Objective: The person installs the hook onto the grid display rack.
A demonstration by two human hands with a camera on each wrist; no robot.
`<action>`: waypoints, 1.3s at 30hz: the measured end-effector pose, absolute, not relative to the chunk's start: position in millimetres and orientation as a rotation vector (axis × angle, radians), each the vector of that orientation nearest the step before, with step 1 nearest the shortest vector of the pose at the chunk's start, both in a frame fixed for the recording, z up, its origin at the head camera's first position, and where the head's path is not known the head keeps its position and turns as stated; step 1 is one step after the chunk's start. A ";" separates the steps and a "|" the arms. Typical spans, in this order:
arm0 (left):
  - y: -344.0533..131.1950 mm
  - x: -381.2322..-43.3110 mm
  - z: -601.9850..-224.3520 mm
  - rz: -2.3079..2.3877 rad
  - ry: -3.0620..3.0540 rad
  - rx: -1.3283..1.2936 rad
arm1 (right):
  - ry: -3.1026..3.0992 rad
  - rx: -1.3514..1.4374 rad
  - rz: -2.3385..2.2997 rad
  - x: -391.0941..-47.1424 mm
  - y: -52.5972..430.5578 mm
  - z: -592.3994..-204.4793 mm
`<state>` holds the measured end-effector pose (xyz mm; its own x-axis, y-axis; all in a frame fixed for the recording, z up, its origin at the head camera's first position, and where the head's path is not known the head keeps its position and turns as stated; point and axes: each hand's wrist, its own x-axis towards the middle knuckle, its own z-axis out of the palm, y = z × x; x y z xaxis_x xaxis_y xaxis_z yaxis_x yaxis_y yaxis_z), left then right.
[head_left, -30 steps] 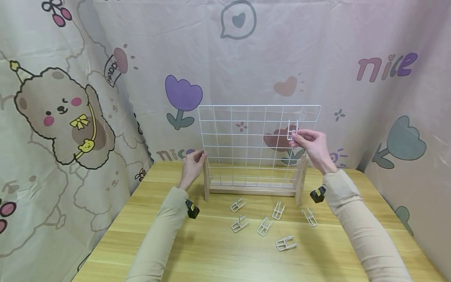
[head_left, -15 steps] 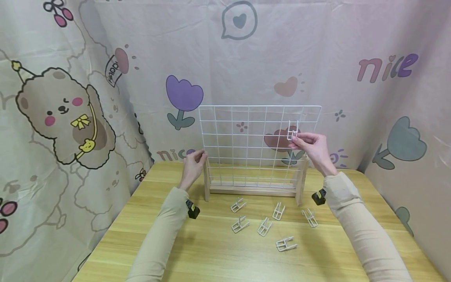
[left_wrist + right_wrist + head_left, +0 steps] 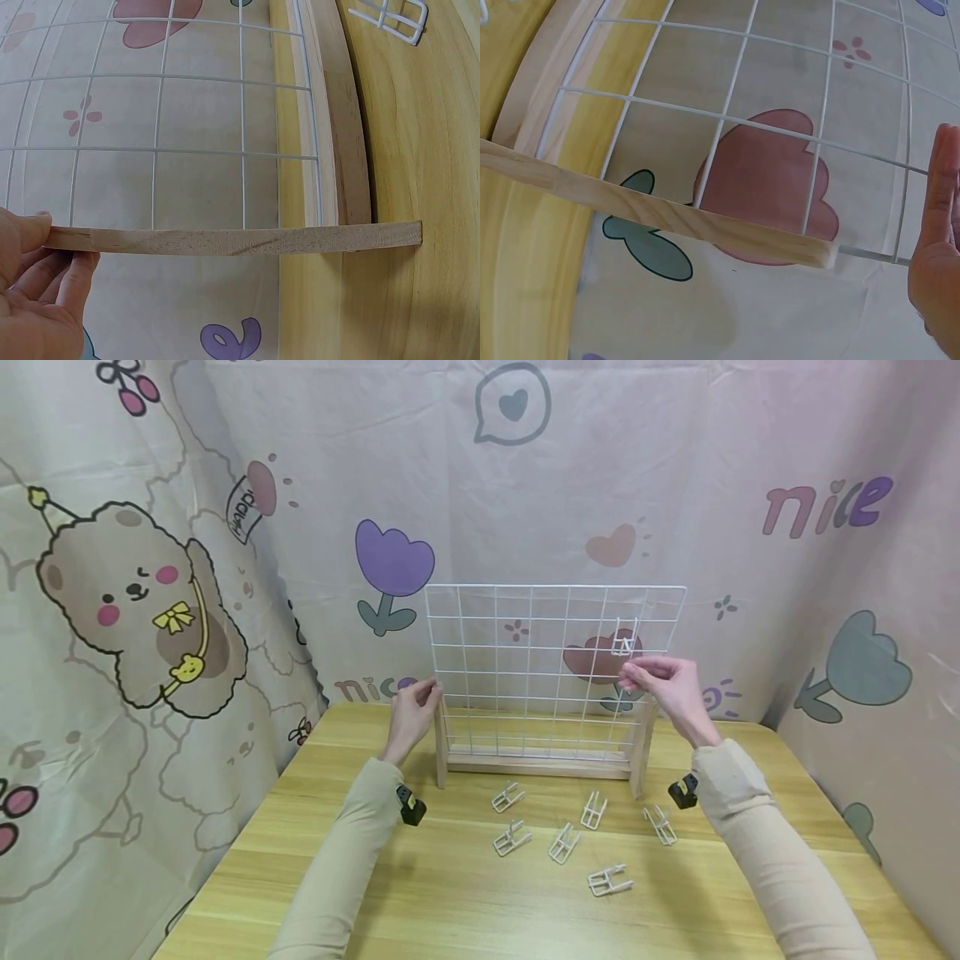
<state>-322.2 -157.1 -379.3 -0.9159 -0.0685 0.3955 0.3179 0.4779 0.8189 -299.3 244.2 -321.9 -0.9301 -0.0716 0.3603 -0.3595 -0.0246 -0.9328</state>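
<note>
Left hand: this hand (image 3: 409, 714) pinches the top of the stand's left upright (image 3: 240, 240), thumb on one face and fingers on the other, as the left wrist view shows up close.
Right hand: raised by the grid's right side, this hand (image 3: 666, 683) has thumb and fingertips close together with nothing held between them, just below the hung hook.
Hung hook: the white wire hook (image 3: 622, 647) sits upright on the grid's upper right part, prongs upward.
Grid: a white wire grid (image 3: 529, 647) stands in the wooden stand, its upper part rising above both uprights.
Stand: pale wood, with a long bar (image 3: 538, 766) along the foot and a right upright (image 3: 641, 750) below the right hand.
Loose hooks: six white wire hooks (image 3: 593, 810) lie scattered on the table (image 3: 450, 893), in front of the stand.
Sleeves: beige on both arms, a small black camera at each wrist.
Backdrop: pale cloth (image 3: 480, 510) printed with tulips, hearts and a bear.
</note>
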 end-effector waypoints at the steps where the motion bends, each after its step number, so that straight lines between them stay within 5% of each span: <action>1: -157.1 -322.4 -379.3 -1.420 -2.354 -0.207 | -2.042 0.457 2.062 -298.7 244.7 -323.5; 18: -156.3 -323.3 -383.0 -1.435 -2.358 -0.197 | -1.998 0.428 2.047 -272.5 259.3 -365.4; 39: -156.4 -324.9 -384.4 -1.467 -2.327 -0.196 | -2.006 0.113 2.223 -229.3 311.3 -465.2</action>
<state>-324.9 -156.4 -384.4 -0.9176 -0.0836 0.3887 0.3146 0.4451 0.8384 -229.3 311.3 -465.2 -0.9867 0.0573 0.1524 -0.1575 -0.0979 -0.9827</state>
